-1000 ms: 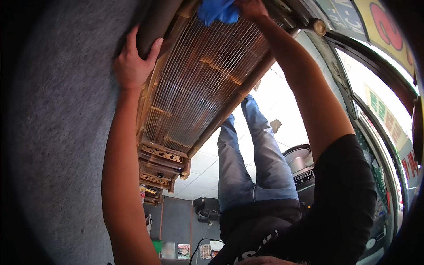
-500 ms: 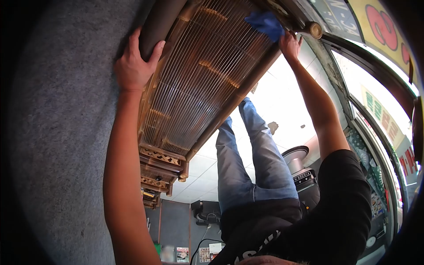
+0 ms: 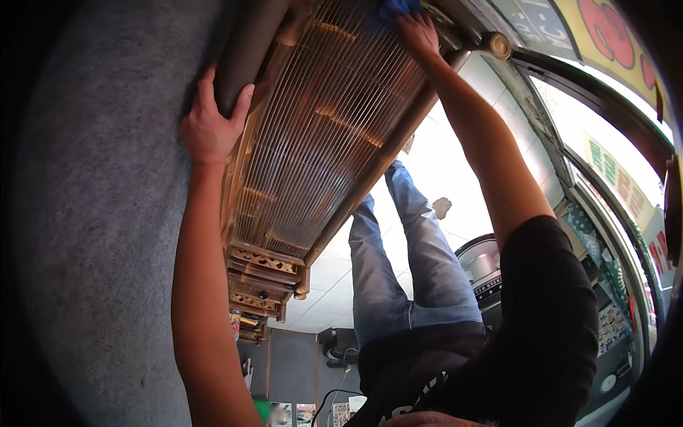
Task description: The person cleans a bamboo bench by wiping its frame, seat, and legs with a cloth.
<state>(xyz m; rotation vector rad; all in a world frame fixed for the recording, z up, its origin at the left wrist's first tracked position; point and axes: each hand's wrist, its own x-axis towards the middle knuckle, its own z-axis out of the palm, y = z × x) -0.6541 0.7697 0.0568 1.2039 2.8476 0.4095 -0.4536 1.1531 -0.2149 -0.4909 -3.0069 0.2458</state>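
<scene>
A blue cloth (image 3: pixel 395 8) lies against the slats of a brown bamboo bench (image 3: pixel 306 164) at the top of the view. My right hand (image 3: pixel 418 34) presses on the cloth with its fingers bent over it, partly blurred. On the left, my left hand (image 3: pixel 213 128) grips a thick dark rail (image 3: pixel 249 53) along the bench's edge, with thumb and fingers on either side of it.
A rough grey surface (image 3: pixel 99 213) fills the left side. My jeans-clad legs (image 3: pixel 420 263) stand on pale floor tiles (image 3: pixel 455 171) beside the bench. A round metal object (image 3: pixel 480 260) sits to their right. Windows with signs (image 3: pixel 615 171) line the right; smaller bamboo pieces (image 3: pixel 256 302) stand below the bench.
My right hand and the blue cloth went right and down to the bench's outer edge, then back up and left onto the slats. My left hand keeps its hold on the rail.
</scene>
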